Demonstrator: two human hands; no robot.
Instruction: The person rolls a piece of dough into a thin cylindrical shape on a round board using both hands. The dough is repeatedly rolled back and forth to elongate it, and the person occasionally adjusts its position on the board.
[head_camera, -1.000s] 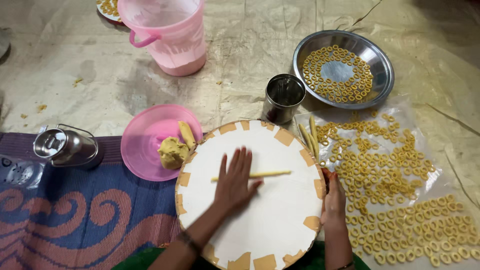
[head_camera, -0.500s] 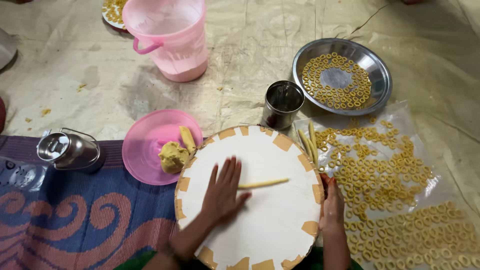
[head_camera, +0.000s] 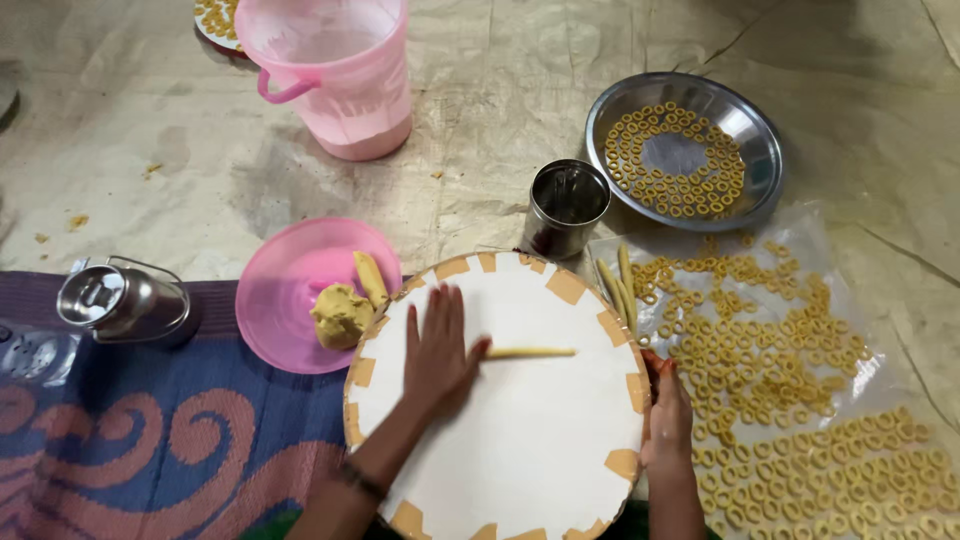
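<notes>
My left hand (head_camera: 440, 350) lies flat, fingers apart, on the dough strip (head_camera: 530, 352) for rolling; right hand (head_camera: 668, 415) clamps the round board (head_camera: 520, 450) steady.

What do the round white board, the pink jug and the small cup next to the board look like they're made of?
The round white board looks like matte card or laminate, with tan tape patches around its rim. The pink jug seems to be translucent plastic, slightly glossy. The small cup looks like polished steel, since it is shiny and reflective.
</notes>
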